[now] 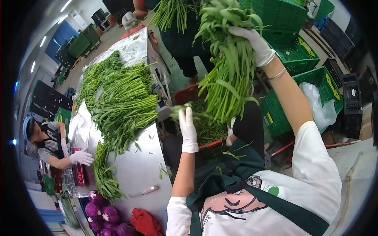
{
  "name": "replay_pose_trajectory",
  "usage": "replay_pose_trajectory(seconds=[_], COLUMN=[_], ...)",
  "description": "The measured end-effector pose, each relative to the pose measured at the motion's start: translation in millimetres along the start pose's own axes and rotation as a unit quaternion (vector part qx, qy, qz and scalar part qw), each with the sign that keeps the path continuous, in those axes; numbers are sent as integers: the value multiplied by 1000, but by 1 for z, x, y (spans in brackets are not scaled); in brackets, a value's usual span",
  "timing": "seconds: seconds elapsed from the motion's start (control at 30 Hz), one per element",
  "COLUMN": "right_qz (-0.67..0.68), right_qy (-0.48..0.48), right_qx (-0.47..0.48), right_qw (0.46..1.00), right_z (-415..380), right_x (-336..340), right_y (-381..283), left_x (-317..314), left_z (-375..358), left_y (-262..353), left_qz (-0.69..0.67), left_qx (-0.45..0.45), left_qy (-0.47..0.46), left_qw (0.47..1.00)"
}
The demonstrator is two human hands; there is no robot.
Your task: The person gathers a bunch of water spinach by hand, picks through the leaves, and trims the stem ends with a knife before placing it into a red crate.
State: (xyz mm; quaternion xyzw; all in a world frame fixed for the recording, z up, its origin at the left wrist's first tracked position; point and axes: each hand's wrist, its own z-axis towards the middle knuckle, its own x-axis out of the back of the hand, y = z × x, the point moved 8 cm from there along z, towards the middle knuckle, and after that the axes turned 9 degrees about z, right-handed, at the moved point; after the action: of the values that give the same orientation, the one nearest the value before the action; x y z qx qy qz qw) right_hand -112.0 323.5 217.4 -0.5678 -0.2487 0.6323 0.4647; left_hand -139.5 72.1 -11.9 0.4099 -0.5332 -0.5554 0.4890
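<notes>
My gloved right hand [254, 43] is raised, its fingers wrapped around a large bunch of water spinach [232, 74] near the leafy top. The long green stems hang down from it. Lower and to the left, my gloved left hand [188, 128] points its fingers upward, apart from the bunch. Blurred loose leaves [180, 113] show right beside its fingertips. Beneath both hands sits a red crate [212, 144] filled with leaf scraps. More water spinach [126, 94] lies in rows on the metal table [138, 169] to my left.
A small knife [149, 190], red onions [110, 214] and a red cloth [145, 221] lie on the table's near part. Across it, a co-worker [51, 141] reaches past a red scale [79, 173]. Another person [181, 43] stands ahead. Green crates [291, 51] are stacked on the right.
</notes>
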Motion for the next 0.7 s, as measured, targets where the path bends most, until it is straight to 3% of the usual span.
replay_pose_trajectory(seconds=[0.03, 0.07, 0.1, 0.17, 0.3, 0.4, 0.43, 0.5, 0.53, 0.6, 0.67, 0.7], right_qz=[-9, -16, -34, -2, -18, -16, 36, 171, 167, 168, 173, 179], right_qy=[-25, -40, -50, -85, -94, -77, -71, -87, -86, -82, -78, -77], right_qx=[5, -6, -26, -8, 2, 46, 66, -76, -32, -43, -39, -27], right_qw=[1000, 999, 998, 996, 995, 996, 995, 979, 982, 981, 981, 980], right_z=[-1, -1, -9, -5, -3, 3, 6, -5, -7, -5, -6, -6], right_x=[-10, -15, -29, -45, -62, -50, -43, -52, -51, -42, -34, -32], right_y=[3, 10, 12, 19, 4, -19, -30, -39, -47, -42, -35, -32], left_x=[6, -3, -17, -33, -52, -49, -51, -42, -41, -35, -47, -52], left_z=[2, -10, -8, -21, -25, -47, -51, -62, -52, -44, -32, -28], left_y=[21, 66, 66, 103, 93, 51, 6, -55, -64, -80, -77, -85], left_qz=[98, 69, -1, 61, 125, 210, 263, 205, 196, 176, 228, 92], left_qx=[-55, -107, -106, -287, -295, -368, -317, -265, -212, -94, -128, -38], left_qy=[45, 90, 29, 11, -108, -146, -198, -175, -164, -145, -165, -215], left_qw=[993, 988, 994, 956, 941, 894, 889, 926, 943, 969, 951, 971])
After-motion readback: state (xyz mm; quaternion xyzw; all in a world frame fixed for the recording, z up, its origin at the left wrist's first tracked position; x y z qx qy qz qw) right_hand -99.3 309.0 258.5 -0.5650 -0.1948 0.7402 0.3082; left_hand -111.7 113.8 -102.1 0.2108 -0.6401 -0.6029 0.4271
